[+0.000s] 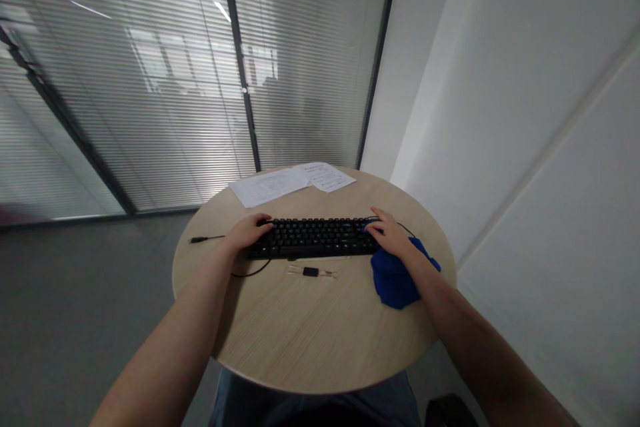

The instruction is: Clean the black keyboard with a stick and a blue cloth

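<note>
A black keyboard (pixel 320 237) lies crosswise on the round wooden table (pixel 300 333). My left hand (pixel 247 231) grips its left end, thumb and fingers at the edge. At the keyboard's right end is my right hand (pixel 390 233), fingers bent and pinched on a bit of blue cloth over the keys. The rest of the blue cloth (pixel 395 280) hangs loosely under my right wrist, spread on the table. In front of the keyboard lies a small tool with a black middle and thin, pale metal ends (pixel 311 272).
Printed papers (pixel 273 185) lie at the table's far edge. A black cable with a plug (pixel 199 239) sticks out left of the keyboard, and another loop of cable curves near its front left corner. A white wall (pixel 525 113) stands on the right; glass with blinds is behind.
</note>
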A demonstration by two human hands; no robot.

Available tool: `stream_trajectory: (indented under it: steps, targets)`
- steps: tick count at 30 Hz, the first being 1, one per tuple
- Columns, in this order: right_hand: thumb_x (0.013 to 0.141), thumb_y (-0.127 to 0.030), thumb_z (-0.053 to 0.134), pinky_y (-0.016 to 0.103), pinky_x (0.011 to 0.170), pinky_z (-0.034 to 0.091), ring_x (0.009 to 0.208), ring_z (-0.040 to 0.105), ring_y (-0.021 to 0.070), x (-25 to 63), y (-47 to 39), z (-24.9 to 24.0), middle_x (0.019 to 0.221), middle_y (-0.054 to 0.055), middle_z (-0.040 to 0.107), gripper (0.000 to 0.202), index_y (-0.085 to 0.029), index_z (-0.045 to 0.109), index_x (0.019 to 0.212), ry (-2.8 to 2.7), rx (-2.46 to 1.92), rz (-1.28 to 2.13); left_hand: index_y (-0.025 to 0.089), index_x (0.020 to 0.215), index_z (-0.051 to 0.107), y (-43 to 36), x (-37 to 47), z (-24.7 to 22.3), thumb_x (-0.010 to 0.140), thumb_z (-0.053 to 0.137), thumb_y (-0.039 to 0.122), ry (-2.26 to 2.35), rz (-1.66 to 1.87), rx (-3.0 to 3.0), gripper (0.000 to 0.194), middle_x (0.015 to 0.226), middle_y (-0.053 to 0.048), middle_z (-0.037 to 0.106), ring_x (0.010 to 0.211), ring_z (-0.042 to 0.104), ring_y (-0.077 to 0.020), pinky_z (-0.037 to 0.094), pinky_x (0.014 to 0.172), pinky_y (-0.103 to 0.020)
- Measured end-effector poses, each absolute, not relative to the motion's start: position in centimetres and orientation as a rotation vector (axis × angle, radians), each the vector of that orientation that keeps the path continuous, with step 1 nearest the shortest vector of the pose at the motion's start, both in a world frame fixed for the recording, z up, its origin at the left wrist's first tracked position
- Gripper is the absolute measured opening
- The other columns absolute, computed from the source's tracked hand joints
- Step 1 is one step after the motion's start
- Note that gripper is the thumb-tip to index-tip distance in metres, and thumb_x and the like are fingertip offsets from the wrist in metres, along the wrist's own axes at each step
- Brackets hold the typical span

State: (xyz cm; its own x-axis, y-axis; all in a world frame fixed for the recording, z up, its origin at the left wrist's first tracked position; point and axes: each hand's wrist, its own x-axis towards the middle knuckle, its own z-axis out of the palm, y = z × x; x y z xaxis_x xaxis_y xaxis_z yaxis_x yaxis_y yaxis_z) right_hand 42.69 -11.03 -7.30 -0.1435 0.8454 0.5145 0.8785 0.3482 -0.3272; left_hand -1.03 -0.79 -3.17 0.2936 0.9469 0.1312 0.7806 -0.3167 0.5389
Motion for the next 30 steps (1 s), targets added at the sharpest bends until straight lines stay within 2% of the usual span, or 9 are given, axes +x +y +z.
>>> stream_trajectory:
  steps: [6,12,16,21,30]
  targets:
    - [0.094,-0.031,0.055,0.049,0.119,0.032,0.14,0.044,0.0269,42.7,-11.1,-7.2,0.149,0.007,0.052,0.025,-0.025,0.079,0.094,-1.976,-1.498,-0.037,0.019,0.12,0.07,-0.6,-1.1,-3.3,0.076,0.054,0.055,1.553,0.607,2.188,0.059,0.125,-0.011,0.072,0.116,0.065,-0.0295,0.046,0.105,-0.037]
    - [0.094,-0.028,0.051,0.049,0.115,0.036,0.134,0.049,0.0276,42.5,-11.3,-7.2,0.142,0.011,0.058,0.028,-0.022,0.077,0.084,-1.965,-1.503,-0.088,0.022,0.119,0.07,-0.6,-0.9,-3.2,0.075,0.054,0.053,1.565,0.601,2.164,0.057,0.125,-0.008,0.072,0.116,0.065,-0.0281,0.046,0.105,-0.036]
    - [0.094,-0.028,0.049,0.049,0.113,0.038,0.128,0.054,0.0281,43.0,-11.3,-7.3,0.135,0.014,0.062,0.028,-0.02,0.076,0.09,-1.849,-1.487,-0.173,0.02,0.119,0.07,-0.8,-0.8,-3.0,0.076,0.053,0.054,1.561,0.586,2.179,0.058,0.124,-0.01,0.072,0.113,0.066,-0.0292,0.047,0.104,-0.038]
    - [0.091,-0.028,0.052,0.052,0.113,0.038,0.127,0.054,0.0296,43.9,-11.0,-7.8,0.137,0.014,0.061,0.025,-0.021,0.076,0.086,-1.774,-1.533,-0.221,0.022,0.118,0.071,-0.7,-0.7,-2.9,0.075,0.055,0.053,1.565,0.592,2.167,0.056,0.121,-0.008,0.074,0.113,0.066,-0.0291,0.048,0.102,-0.038]
    - [0.087,-0.025,0.056,0.05,0.114,0.038,0.13,0.052,0.0291,43.8,-11.1,-7.7,0.14,0.011,0.059,0.023,-0.021,0.078,0.079,-1.921,-1.545,-0.166,0.017,0.121,0.07,-0.8,-0.6,-3.1,0.076,0.053,0.053,1.59,0.567,2.201,0.061,0.121,-0.01,0.073,0.111,0.067,-0.0293,0.049,0.101,-0.034]
